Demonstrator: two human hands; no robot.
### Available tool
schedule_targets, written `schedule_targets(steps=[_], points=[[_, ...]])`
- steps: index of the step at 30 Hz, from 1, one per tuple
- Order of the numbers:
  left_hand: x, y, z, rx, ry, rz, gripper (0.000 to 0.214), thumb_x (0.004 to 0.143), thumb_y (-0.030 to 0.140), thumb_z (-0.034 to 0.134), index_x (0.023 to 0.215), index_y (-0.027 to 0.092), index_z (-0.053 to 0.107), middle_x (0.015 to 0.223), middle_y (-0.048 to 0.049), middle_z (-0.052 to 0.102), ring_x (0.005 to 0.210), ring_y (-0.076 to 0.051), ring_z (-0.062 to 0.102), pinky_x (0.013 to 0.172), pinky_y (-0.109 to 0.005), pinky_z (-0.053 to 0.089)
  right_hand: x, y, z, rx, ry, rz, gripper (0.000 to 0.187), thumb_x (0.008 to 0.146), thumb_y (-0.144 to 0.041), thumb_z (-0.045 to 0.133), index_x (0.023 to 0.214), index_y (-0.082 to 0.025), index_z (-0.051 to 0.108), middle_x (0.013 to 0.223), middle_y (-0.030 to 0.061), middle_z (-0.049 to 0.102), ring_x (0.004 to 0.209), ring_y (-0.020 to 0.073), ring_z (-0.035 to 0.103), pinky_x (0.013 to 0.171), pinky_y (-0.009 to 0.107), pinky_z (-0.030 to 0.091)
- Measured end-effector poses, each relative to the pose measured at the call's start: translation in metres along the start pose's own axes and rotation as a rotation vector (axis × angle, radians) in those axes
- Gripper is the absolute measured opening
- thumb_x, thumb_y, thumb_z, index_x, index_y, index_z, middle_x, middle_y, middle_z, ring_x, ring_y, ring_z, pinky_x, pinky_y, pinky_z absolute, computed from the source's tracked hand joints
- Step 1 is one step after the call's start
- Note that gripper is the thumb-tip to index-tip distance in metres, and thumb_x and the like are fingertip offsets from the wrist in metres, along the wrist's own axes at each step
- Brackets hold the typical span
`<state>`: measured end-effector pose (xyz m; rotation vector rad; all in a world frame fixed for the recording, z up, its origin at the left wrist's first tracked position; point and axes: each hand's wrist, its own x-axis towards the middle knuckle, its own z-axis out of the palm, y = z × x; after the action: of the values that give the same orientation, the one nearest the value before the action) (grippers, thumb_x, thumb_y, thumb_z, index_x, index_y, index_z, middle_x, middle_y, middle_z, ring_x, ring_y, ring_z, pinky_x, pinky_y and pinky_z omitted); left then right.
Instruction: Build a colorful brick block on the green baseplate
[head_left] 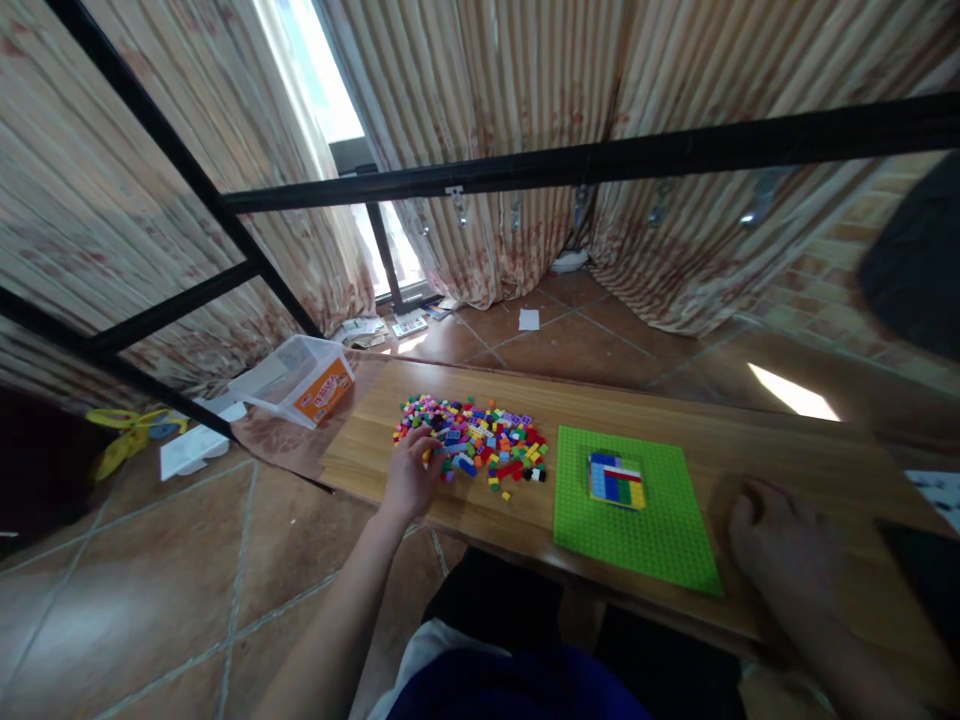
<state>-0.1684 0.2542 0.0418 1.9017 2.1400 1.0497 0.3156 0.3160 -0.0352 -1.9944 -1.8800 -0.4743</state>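
My left hand [414, 472] is at the left end of a pile of loose toy bricks [487, 440], its fingers curled down among them. A yellow brick shows by its thumb and fingers; what the fingertips grip, if anything, is hidden. To the right of the pile lies a green baseplate [660, 545]. On it stands a small low build of blue, red, green and yellow bricks [616, 482]. My right hand [784, 545] rests on the table just right of the baseplate, fingers curled in, with nothing seen in it.
The wooden table [472, 515] is long and narrow. Left of it stands a clear plastic box [292, 375] with an orange label. A black metal rail [525, 168] crosses in front of the curtains. A dark flat object [919, 565] lies at the table's right end.
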Motion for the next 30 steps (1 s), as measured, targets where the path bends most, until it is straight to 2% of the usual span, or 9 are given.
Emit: schedule_targets(steps=[5,7,11,14,17,22,26,30], points=[[0.0,0.027,-0.003,-0.315,-0.114,-0.117,0.011,0.083,0.027,0.06,0.089,0.019,0.064,0.082,-0.001,0.068,0.074,-0.015,0.066,0.072,-0.027,0.054,0.001,0.0,0.0,-0.02,0.005,0.009,0.041,0.088,-0.03,0.042,0.114,-0.008,0.065,0.105,0.0203,0.068,0.093,0.0311,0.059,0.085,0.043,0.041],[-0.003,0.043,0.005,-0.415,-0.162,-0.128,0.01,0.081,0.026,0.06,0.087,0.018,0.062,0.079,0.0004,0.067,0.072,-0.013,0.065,0.07,-0.025,0.053,0.001,-0.002,-0.001,-0.009,0.007,0.006,0.041,0.087,-0.029,0.042,0.114,-0.008,0.065,0.106,0.0207,0.067,0.094,0.0313,0.059,0.084,0.043,0.04],[-0.015,0.073,0.033,-0.654,-0.231,-0.154,0.005,0.079,0.021,0.06,0.083,0.018,0.059,0.079,0.0003,0.065,0.076,-0.013,0.064,0.072,-0.024,0.051,0.002,-0.005,-0.006,0.027,-0.009,0.013,0.041,0.089,-0.028,0.04,0.115,-0.007,0.064,0.11,0.022,0.066,0.095,0.0328,0.059,0.083,0.043,0.04],[-0.025,0.092,0.053,-0.658,-0.301,-0.141,0.003,0.079,0.019,0.06,0.082,0.018,0.059,0.076,0.0005,0.063,0.073,-0.013,0.061,0.068,-0.023,0.049,0.002,-0.007,-0.01,0.046,-0.029,0.028,0.042,0.091,-0.029,0.038,0.114,-0.007,0.064,0.111,0.0223,0.066,0.096,0.034,0.059,0.081,0.044,0.04],[-0.032,0.104,0.064,-0.67,-0.351,-0.105,0.002,0.079,0.017,0.058,0.08,0.018,0.059,0.077,0.0006,0.063,0.073,-0.013,0.06,0.069,-0.023,0.048,0.002,-0.008,-0.012,0.044,-0.031,0.041,0.042,0.091,-0.031,0.038,0.114,-0.008,0.065,0.111,0.0217,0.066,0.095,0.0346,0.059,0.081,0.045,0.039],[-0.035,0.107,0.064,-0.618,-0.413,-0.061,0.005,0.08,0.015,0.057,0.081,0.018,0.06,0.078,0.0005,0.063,0.072,-0.012,0.06,0.067,-0.022,0.047,0.0,-0.006,-0.008,-0.02,0.002,0.026,0.043,0.092,-0.034,0.038,0.114,-0.008,0.065,0.107,0.0195,0.068,0.093,0.0322,0.06,0.085,0.041,0.04],[-0.033,0.094,0.054,-0.493,-0.412,-0.06,0.007,0.08,0.016,0.057,0.081,0.019,0.062,0.08,-0.0003,0.065,0.074,-0.013,0.061,0.069,-0.023,0.048,0.0,-0.003,-0.003,-0.041,0.013,0.023,0.043,0.093,-0.035,0.035,0.113,-0.011,0.065,0.107,0.0167,0.069,0.091,0.0304,0.06,0.085,0.039,0.041],[-0.033,0.08,0.045,-0.444,-0.388,-0.084,0.011,0.082,0.016,0.056,0.086,0.019,0.065,0.087,-0.0015,0.07,0.078,-0.014,0.064,0.074,-0.025,0.05,0.0,-0.003,-0.004,-0.048,-0.003,0.009,0.044,0.093,-0.035,0.034,0.113,-0.009,0.064,0.108,0.0186,0.068,0.094,0.0322,0.06,0.087,0.041,0.04]])
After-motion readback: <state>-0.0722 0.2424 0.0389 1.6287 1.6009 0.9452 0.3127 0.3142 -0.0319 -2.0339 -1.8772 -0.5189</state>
